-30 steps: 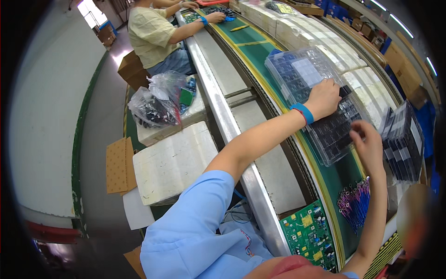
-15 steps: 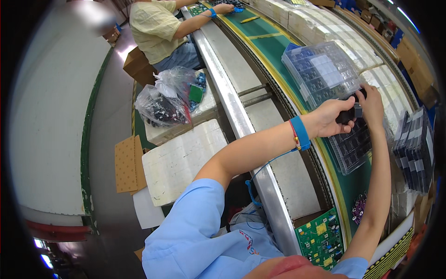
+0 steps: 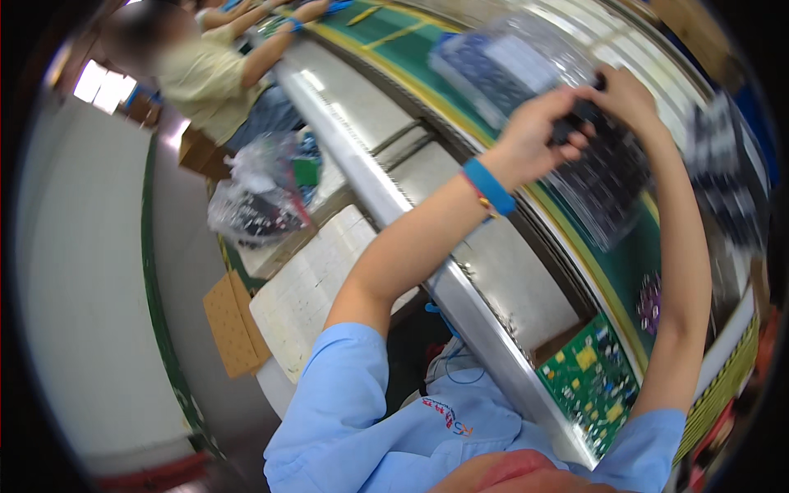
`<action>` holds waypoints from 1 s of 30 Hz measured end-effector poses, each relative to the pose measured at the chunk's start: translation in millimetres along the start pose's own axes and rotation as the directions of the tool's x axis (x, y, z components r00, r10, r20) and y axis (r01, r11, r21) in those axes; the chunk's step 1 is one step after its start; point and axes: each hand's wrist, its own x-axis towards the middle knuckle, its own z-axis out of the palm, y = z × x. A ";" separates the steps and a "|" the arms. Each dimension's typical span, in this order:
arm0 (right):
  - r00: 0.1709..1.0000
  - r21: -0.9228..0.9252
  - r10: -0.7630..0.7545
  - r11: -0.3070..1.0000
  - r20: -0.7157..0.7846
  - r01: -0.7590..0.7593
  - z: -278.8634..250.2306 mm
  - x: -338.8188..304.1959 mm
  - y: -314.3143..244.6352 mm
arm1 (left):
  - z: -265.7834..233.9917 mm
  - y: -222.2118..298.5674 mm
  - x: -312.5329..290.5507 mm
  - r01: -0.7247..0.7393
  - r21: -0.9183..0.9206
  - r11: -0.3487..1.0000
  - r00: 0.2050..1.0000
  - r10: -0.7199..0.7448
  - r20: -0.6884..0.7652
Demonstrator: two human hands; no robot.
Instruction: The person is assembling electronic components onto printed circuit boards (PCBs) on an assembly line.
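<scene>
My left hand [image 3: 538, 135], with a blue wrist strap [image 3: 488, 186], is closed around small black blocky parts [image 3: 567, 125], their exact kind blurred. Close against it, my right hand [image 3: 626, 100] has its fingers closed on a dark piece [image 3: 604, 78] that I cannot make out well. Below both hands lies a clear tray of black parts [image 3: 604, 193] on the green conveyor. Just beyond them sits another clear compartment tray [image 3: 485, 70] with a white label.
A green circuit board [image 3: 588, 378] lies near me beside the metal rail [image 3: 468, 308]. Purple parts [image 3: 649, 304] rest by my right forearm. Stacked trays [image 3: 727, 168] stand at right. Bagged parts [image 3: 255, 197] sit on white foam at left. A co-worker [image 3: 209, 82] works farther up the line.
The whole view has swung and blurred with head motion. Both hands stay close together over the trays, still gripping black parts. More of the co-worker shows at upper left.
</scene>
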 end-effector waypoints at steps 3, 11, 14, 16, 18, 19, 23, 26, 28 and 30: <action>0.995 0.170 -0.102 0.980 0.005 0.099 7.8 7.5 8.0 | -14.9 6.6 -0.4 0.109 -0.093 0.990 0.990 -0.099 0.102; 0.949 0.828 0.163 -0.542 0.269 -0.141 -58.8 -110.4 38.2 | -16.5 16.4 4.1 0.148 0.062 0.987 0.964 -0.158 0.212; 0.986 0.757 0.015 -0.642 0.168 -0.119 -88.2 -211.0 61.5 | -20.2 11.6 13.4 0.010 0.217 0.976 0.951 -0.077 0.300; 0.875 0.837 0.309 -0.519 0.372 -0.172 -110.7 -275.1 51.7 | -8.3 10.2 5.7 -0.066 0.383 0.921 0.967 -0.036 0.252; 0.830 0.722 0.141 -0.584 0.540 -0.371 -117.9 -336.3 59.5 | 2.0 -2.8 -0.7 -0.063 0.443 0.894 0.948 -0.086 0.307; 0.793 0.853 0.365 -0.008 0.488 -0.521 -121.5 -364.7 58.0 | 11.5 -13.8 -7.6 -0.168 0.568 0.806 0.961 0.006 0.276; 0.819 0.878 0.331 -0.077 0.469 -0.472 -136.2 -442.0 32.3 | 69.2 -61.3 -71.8 -0.164 0.908 0.386 0.980 -0.043 0.195; 0.840 0.893 0.301 -0.143 0.451 -0.428 -139.4 -472.6 25.9 | 107.0 -106.6 -117.3 -0.383 0.903 0.194 0.867 -0.262 0.424; 0.835 0.895 0.324 -0.197 0.445 -0.401 -136.5 -483.2 23.1 | 118.4 -124.3 -141.4 -0.431 0.895 0.116 0.811 -0.386 0.440; 0.843 0.896 0.309 -0.216 0.440 -0.389 -133.8 -492.0 22.2 | 121.3 -135.4 -156.4 -0.515 0.856 0.043 0.768 -0.420 0.483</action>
